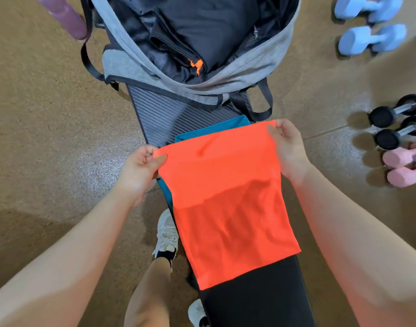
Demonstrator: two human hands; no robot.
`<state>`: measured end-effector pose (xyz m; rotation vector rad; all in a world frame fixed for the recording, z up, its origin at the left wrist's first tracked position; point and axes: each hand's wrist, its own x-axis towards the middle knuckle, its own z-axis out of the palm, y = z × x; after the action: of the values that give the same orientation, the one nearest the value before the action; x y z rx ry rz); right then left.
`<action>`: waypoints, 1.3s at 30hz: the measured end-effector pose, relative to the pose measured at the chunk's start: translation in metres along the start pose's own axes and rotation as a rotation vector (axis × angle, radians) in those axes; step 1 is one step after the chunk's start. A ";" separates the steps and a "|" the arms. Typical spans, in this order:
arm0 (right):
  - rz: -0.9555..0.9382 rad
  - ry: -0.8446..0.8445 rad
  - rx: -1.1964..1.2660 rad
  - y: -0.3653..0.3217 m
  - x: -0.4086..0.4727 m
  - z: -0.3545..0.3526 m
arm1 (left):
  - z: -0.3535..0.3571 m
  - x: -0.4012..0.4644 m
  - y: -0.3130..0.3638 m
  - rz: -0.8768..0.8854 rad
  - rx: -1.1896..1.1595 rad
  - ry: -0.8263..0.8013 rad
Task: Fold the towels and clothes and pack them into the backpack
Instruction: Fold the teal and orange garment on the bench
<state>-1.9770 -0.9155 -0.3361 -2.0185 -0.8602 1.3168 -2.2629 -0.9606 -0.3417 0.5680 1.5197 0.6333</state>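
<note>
Left hand: the left hand [141,165] is pinching the left top corner of the orange towel [228,204] between thumb and curled fingers, at centre left of the frame.
Right hand: the right hand [287,147] is pinching the right top corner of the same towel, thumb on the near face, fingers curled behind the edge.
Orange towel: it is hanging stretched between both hands at frame centre, its lower part lying on the black bench [254,300].
Teal cloth: a teal cloth [209,132] is lying on the bench under the orange towel, showing at the towel's upper and left edges.
Backpack: the grey backpack [256,67] is lying open at upper centre, on the far end of the bench.
Packed items: a folded black garment [214,27] with an orange tag is sitting inside the backpack.
Surroundings: blue dumbbells [369,27] are lying at upper right; black dumbbells [395,121] and pink dumbbells [405,166] are lying at right; a purple bottle [65,15] is showing at upper left.
Feet: a white shoe [167,232] is standing on the floor left of the bench.
</note>
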 end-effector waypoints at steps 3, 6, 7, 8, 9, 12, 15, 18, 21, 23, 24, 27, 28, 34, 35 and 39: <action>-0.097 0.094 -0.115 -0.005 0.019 0.014 | 0.006 0.017 0.012 0.092 0.001 0.094; -0.159 0.152 -0.142 -0.007 0.030 0.028 | 0.010 0.032 0.016 0.152 0.034 0.208; -0.199 0.170 -0.175 -0.005 0.030 0.031 | 0.011 0.034 0.015 0.174 0.090 0.247; -0.252 0.207 -0.252 -0.003 0.028 0.032 | 0.011 0.034 0.011 0.218 0.228 0.297; -0.332 0.255 -0.374 0.001 0.024 0.033 | 0.012 0.032 0.006 0.313 0.425 0.352; -0.704 0.191 -0.803 0.022 -0.013 0.043 | 0.028 0.011 -0.014 0.693 0.993 0.314; -1.006 -0.187 -1.095 0.058 -0.051 0.064 | 0.053 -0.003 -0.044 0.818 1.299 0.077; -0.986 -0.276 -1.303 0.087 -0.046 0.057 | 0.049 0.003 -0.070 0.660 1.402 0.029; -0.822 -0.184 -1.325 0.097 -0.027 0.029 | 0.040 0.008 -0.080 0.632 1.447 0.073; -0.610 -0.134 -1.282 0.101 -0.026 0.009 | 0.040 0.007 -0.080 0.602 1.419 0.076; -0.502 -0.132 -1.244 0.105 -0.030 0.000 | 0.041 0.005 -0.080 0.586 1.411 0.073; -0.266 -0.158 -0.961 0.121 -0.061 -0.028 | 0.042 -0.010 -0.081 0.556 1.386 0.043; -0.202 -0.158 -0.847 0.126 -0.075 -0.037 | 0.042 -0.019 -0.082 0.532 1.362 0.039; 0.078 0.004 -0.611 0.143 -0.144 -0.059 | 0.057 -0.092 -0.116 0.171 0.814 0.185; 0.105 0.029 -0.608 0.145 -0.147 -0.060 | 0.061 -0.102 -0.124 0.069 0.700 0.199; 0.279 0.099 -0.675 0.156 -0.150 -0.057 | 0.073 -0.127 -0.151 -0.189 0.509 0.312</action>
<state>-1.9380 -1.1360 -0.3491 -2.7835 -1.1115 1.1431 -2.1799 -1.1534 -0.3554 0.7190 2.0221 0.1851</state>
